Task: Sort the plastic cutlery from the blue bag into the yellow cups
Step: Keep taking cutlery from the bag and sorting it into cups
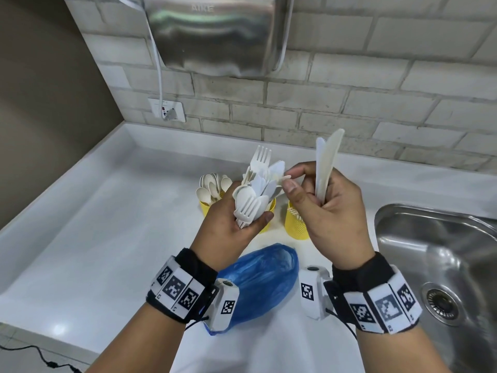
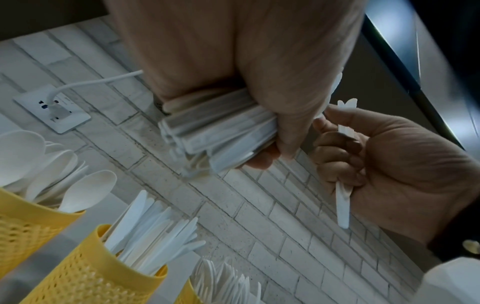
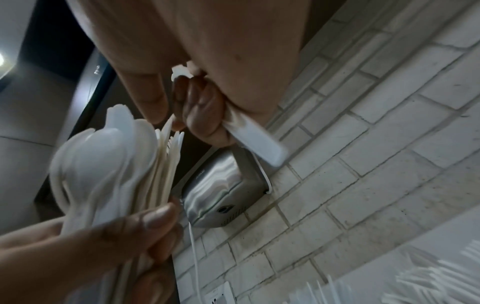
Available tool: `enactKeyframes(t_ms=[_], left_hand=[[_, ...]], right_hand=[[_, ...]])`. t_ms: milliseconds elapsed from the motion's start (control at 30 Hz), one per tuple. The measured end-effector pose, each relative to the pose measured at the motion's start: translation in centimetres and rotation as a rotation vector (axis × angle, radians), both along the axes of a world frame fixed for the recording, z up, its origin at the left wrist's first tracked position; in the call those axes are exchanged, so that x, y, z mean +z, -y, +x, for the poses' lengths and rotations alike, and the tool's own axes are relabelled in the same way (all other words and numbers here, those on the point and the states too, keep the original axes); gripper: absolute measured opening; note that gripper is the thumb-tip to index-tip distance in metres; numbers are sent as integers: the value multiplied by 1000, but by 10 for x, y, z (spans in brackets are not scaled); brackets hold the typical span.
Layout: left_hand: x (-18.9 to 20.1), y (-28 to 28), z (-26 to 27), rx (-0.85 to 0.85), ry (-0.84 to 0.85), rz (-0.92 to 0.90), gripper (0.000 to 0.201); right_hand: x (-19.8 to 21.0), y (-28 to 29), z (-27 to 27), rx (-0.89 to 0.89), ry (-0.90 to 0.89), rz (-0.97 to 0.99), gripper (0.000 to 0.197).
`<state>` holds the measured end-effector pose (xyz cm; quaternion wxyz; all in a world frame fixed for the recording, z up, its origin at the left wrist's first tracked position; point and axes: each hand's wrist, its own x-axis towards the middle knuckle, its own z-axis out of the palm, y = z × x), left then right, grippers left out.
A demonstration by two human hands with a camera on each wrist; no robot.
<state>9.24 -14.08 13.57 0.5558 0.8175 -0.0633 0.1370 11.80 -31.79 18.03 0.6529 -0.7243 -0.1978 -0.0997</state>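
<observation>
Both hands are raised at mid-frame above the bench (image 1: 107, 238). The left hand (image 1: 228, 224) curls round a mixed bundle (image 1: 258, 184) of white forks, spoons and knives, handles down in the palm. The right hand (image 1: 330, 211) grips two knives (image 1: 325, 168) upright with its curled fingers, while its thumb and forefinger pinch one piece at the bundle's right edge. Behind the hands stand three yellow cups: the left cup (image 1: 205, 207) holds spoons, the middle cup (image 2: 85, 273) holds knives, the right cup (image 1: 295, 224) holds forks. The blue bag (image 1: 258, 281) lies crumpled on the bench in the lower centre, partly hidden by the wrists. In the head view the bundle covers most of the middle cup. A steel sink (image 1: 443, 265) is cut off at the right edge.
</observation>
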Motion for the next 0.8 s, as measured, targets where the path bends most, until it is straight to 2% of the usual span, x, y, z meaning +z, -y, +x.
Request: enactKeyframes(t_ms=[100,233,400,700,800], left_hand=[[0,-1,-1,-12,-21,10,40],[0,-3,-3,-11,-25,55,34],[-3,-3,-1,-18,8,61,40],[-3,-7,1,-30,36,200,45],[-5,-7,1,-32,24,220,49]], right_hand=[[-1,2,3,-4,-9,-20,5],[-1,7,8,17,-65,129,10],[3,3,4,11,-24,-66,4],[-2,-3,7,-50,-45,-19,16],[-2,-7,8,-91,-60,1,12]])
